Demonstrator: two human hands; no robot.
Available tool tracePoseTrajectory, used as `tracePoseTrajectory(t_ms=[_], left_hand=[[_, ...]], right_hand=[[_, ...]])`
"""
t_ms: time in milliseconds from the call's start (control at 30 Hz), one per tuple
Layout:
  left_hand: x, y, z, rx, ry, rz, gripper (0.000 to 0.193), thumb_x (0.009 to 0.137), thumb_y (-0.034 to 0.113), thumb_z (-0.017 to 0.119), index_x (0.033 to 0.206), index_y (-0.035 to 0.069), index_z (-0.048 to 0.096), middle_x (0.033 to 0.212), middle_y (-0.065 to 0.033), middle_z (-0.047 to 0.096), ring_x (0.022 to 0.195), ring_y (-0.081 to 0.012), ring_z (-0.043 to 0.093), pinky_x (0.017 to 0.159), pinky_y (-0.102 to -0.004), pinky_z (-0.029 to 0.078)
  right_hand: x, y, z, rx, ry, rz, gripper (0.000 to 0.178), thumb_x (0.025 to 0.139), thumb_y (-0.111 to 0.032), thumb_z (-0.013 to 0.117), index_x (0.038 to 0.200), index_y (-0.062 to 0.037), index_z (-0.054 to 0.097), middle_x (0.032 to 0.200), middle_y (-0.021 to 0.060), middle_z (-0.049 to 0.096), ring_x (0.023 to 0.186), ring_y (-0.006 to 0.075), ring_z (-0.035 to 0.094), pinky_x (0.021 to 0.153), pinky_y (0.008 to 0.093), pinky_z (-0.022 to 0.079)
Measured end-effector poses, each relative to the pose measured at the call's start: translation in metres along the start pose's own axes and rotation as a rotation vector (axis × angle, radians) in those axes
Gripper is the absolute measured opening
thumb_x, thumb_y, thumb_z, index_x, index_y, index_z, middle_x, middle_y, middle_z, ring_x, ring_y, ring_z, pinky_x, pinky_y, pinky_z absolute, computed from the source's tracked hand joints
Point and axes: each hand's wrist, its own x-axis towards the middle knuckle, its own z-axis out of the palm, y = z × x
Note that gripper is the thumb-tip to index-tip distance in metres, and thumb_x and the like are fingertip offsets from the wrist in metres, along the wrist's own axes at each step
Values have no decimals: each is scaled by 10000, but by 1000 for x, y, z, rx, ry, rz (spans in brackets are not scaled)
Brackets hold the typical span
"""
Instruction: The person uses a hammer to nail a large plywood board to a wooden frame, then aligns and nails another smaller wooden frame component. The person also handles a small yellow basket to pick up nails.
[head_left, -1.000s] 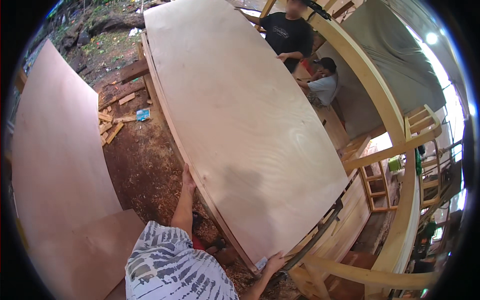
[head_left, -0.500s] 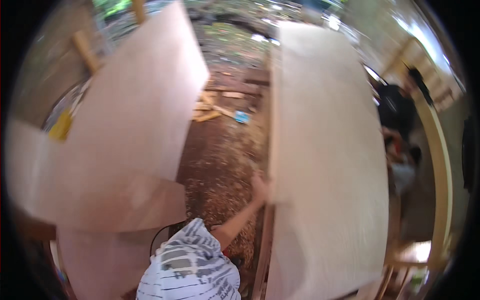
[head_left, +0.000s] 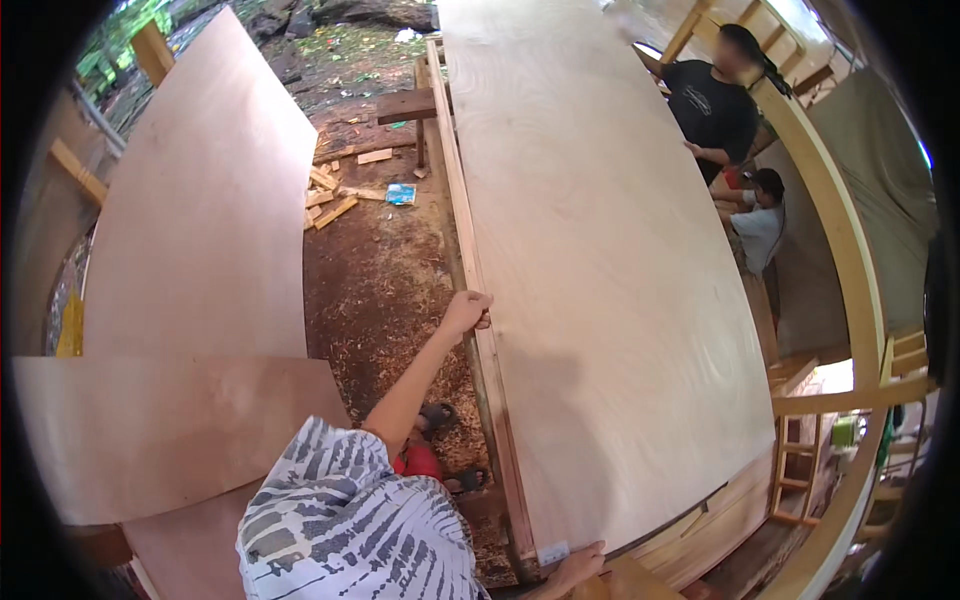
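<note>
A long pale plywood sheet (head_left: pixel 600 260) lies over a timber frame (head_left: pixel 505 440) on my right side and stretches away from me. Its left long edge is pinched by my left hand (head_left: pixel 468 312), whose fingers are closed there. Down at the near left corner, my right hand (head_left: pixel 577 570) grips the sheet's short edge; part of its fingers is hidden. Beside that hand a small pale label (head_left: pixel 552 552) sits on the corner. Below the near edge, wooden boards (head_left: pixel 690 535) show.
More plywood sheets (head_left: pixel 200 210) (head_left: pixel 180 430) stand at my left. Wood offcuts (head_left: pixel 325 200) and a blue packet (head_left: pixel 401 194) lie on the shaving-strewn floor (head_left: pixel 385 290). Two people, one in black (head_left: pixel 710 110) and one in white (head_left: pixel 757 230), are beyond the sheet. A curved-looking timber post (head_left: pixel 850 240) stands right.
The view has turned and sharpened, and my right hand now shows at the sheet's near corner. My left hand remains at the left edge. The person in black now has an arm stretched toward the sheet.
</note>
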Motion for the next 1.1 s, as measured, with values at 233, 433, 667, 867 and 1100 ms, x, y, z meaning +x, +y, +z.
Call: tracePoseTrajectory(t_ms=[233,433,667,867,1100], left_hand=[[-7,-2,19,210,-167,96,147,996,107,650,953,-14,579,691,-58,567,535,-138,556,483,-294,444],[-45,5,44,83,-213,233,117,993,78,639,993,3,550,710,-54,581,553,-154,595,493,-306,472],[-34,-28,36,270,-204,150,91,984,56,634,1020,-6,578,715,-35,565,615,-142,603,537,-298,477],[-24,-5,80,862,-111,247,192,944,173,686,897,2,614,736,-126,663,700,-223,709,627,-366,530],[-70,-32,158,1007,-191,676,204,884,203,724,987,47,642,948,-191,645,917,-332,650,806,-460,492]], right_hand=[[20,60,30,207,23,36,687,1101,-469,387,1140,193,565,1095,397,629,1026,499,618,886,537,481],[82,112,42,192,-90,17,659,1092,-470,427,1201,163,576,1168,335,653,1028,423,641,903,484,504],[64,121,33,285,30,126,604,1077,-434,478,1213,142,597,1147,312,670,1024,403,643,910,487,498],[101,103,42,117,33,202,502,1072,-345,468,1214,123,582,1143,296,662,1048,426,628,931,487,467],[147,35,31,175,-12,229,533,1065,-417,464,1222,73,604,1129,308,677,1106,472,632,966,513,466]])
